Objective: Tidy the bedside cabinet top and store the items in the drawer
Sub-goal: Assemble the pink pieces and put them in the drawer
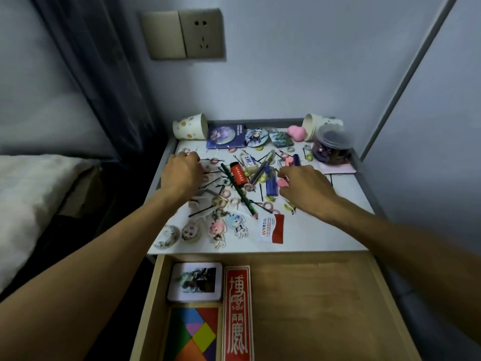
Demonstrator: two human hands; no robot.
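Left hand (182,173) curled over hair pins (210,182) left of green pencil (238,190). Right hand (304,186) curled right of pencil. Cannot tell if holding anything. Open drawer (312,295) in front of pencil.

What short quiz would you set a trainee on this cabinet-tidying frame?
1. True or false: the drawer below the cabinet top is pulled open.
2. Which of these lies in the drawer? A) the coloured tangram puzzle B) a red lighter C) a green pencil
3. Which hand is nearer the lidded clear jar?

Key: 1 true; 2 A; 3 the right hand.
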